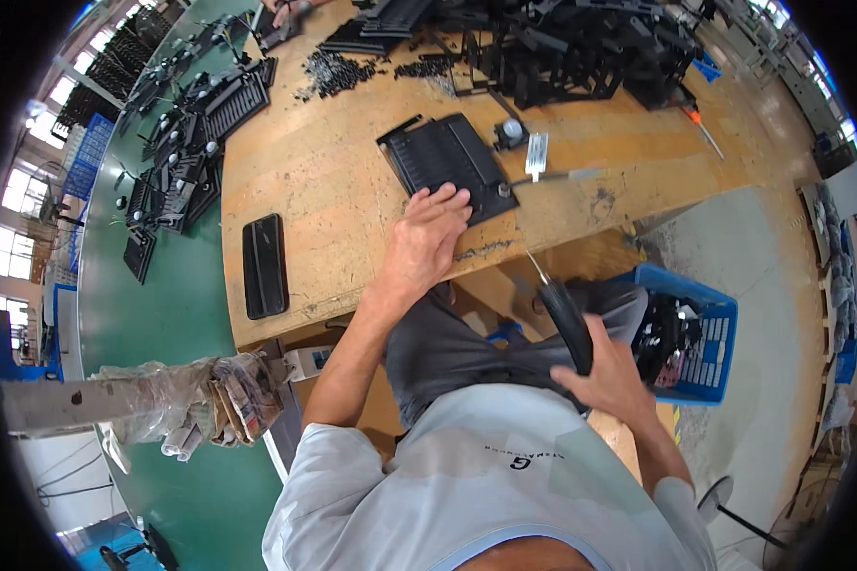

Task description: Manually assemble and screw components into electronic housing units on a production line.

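A black ribbed plastic housing [448,157] lies flat near the table's front edge. My left hand [427,233] rests on its near corner, fingers bent over the edge and holding it; the thumb is hidden. Low on the right, past the table edge, my right hand [609,371] is closed around a black electric screwdriver [567,319]. Its thin metal bit points up and left towards the table edge, apart from the housing. Beside the housing's right side sit a small part with a round clear dome [511,132] and a white label tag [536,154] by a cable.
A smooth black oblong cover [264,265] lies on the left of the table. Black parts [581,48] and loose screws [333,72] crowd the back. An orange-handled screwdriver [701,127] lies far right. A blue crate [724,352] stands below right. Assemblies line the green bench [162,295].
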A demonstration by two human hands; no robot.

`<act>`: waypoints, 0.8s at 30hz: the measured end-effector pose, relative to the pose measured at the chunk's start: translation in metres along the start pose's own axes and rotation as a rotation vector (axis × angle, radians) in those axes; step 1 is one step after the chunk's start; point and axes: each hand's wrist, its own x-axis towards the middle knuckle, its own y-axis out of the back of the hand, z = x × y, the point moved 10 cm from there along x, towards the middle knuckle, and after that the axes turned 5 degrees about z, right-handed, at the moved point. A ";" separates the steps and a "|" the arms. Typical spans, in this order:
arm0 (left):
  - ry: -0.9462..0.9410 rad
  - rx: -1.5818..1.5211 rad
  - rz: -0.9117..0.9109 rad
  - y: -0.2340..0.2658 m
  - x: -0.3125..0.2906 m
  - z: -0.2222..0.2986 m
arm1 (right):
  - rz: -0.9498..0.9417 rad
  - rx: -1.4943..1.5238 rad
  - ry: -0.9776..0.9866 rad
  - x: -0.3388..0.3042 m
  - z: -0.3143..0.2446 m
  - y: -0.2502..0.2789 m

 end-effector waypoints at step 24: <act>0.441 -0.328 -0.035 0.040 0.007 -0.096 | -0.178 1.149 -0.232 -0.005 0.046 -0.025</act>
